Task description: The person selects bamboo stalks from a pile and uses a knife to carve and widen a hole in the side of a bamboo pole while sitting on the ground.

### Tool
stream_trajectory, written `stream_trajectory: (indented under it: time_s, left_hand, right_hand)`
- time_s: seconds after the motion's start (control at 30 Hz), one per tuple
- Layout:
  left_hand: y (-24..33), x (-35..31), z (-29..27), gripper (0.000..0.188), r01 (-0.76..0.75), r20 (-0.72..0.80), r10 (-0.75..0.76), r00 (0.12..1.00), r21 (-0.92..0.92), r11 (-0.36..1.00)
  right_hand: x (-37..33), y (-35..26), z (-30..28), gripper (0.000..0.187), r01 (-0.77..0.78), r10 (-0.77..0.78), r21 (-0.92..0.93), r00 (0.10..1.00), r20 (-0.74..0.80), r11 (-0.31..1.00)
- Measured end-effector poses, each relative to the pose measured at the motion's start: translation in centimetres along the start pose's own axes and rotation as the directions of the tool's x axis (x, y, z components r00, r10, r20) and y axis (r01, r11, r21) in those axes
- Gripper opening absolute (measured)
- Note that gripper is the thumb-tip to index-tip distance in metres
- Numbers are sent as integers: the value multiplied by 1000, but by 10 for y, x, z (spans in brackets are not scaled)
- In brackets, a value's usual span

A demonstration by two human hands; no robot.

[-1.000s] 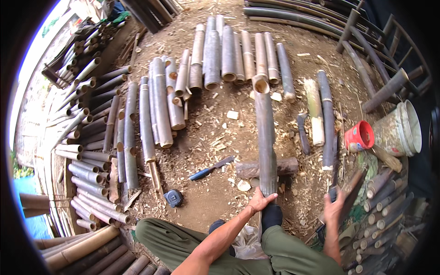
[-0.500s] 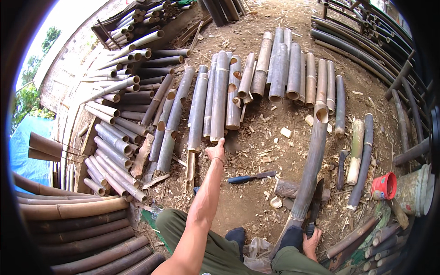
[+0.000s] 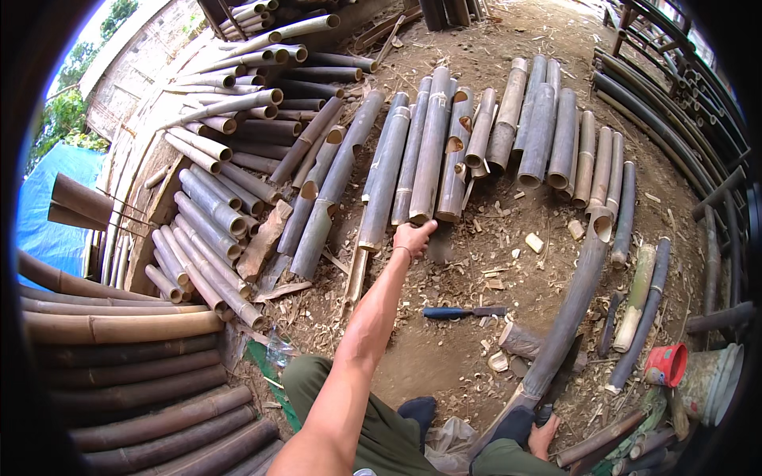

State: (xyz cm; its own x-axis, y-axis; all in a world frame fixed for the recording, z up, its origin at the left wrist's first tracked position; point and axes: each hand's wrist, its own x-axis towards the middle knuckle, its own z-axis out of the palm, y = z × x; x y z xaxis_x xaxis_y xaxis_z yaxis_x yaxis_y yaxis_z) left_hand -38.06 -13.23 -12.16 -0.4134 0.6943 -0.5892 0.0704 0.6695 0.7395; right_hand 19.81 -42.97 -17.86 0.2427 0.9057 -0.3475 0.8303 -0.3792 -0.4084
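My left hand reaches forward, fingers closed at the near end of a long grey bamboo tube lying in a row of similar tubes. Part of those fingers is hidden. At the lower right, my right hand is closed round the handle of a machete, its dark blade beside my right foot. A long bamboo pole with a scooped-out end slants past this foot and crosses a short log. A chisel-like tool with a blue handle lies between my hands on the dirt.
Stacked bamboo fills the left side, with thick brown poles nearer me. At the right stand a red pail and a dirty white bucket. Wood chips litter the ground; a pole rack stands far right.
The view has shifted, so most things appear farther right. My left hand stays at the tube's near end, and the tube seems slightly farther away. My right hand remains on the machete.
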Motion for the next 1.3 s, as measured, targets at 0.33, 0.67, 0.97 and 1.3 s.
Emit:
stream_trajectory:
  time_s: [0.33,0.67,0.97,1.3]
  left_hand:
    - [-23,-2,-87,74,-71,-482,391,784,556,828]
    - [-44,7,-156,58,374,-677,342,652,679,632]
    - [27,4,-5,98,-108,-304,463,832,730,675]
    - [44,21,-98,59,85,-411,620,668,871,485]
  right_hand:
    - [4,10,3,61,-58,58,-42,998,4,997]
    - [4,-4,-3,62,-53,54,-15,998,37,998]
    - [2,-7,-6,59,-79,80,-24,996,41,997]
    - [-1,-12,-13,59,-61,59,75,998,28,995]
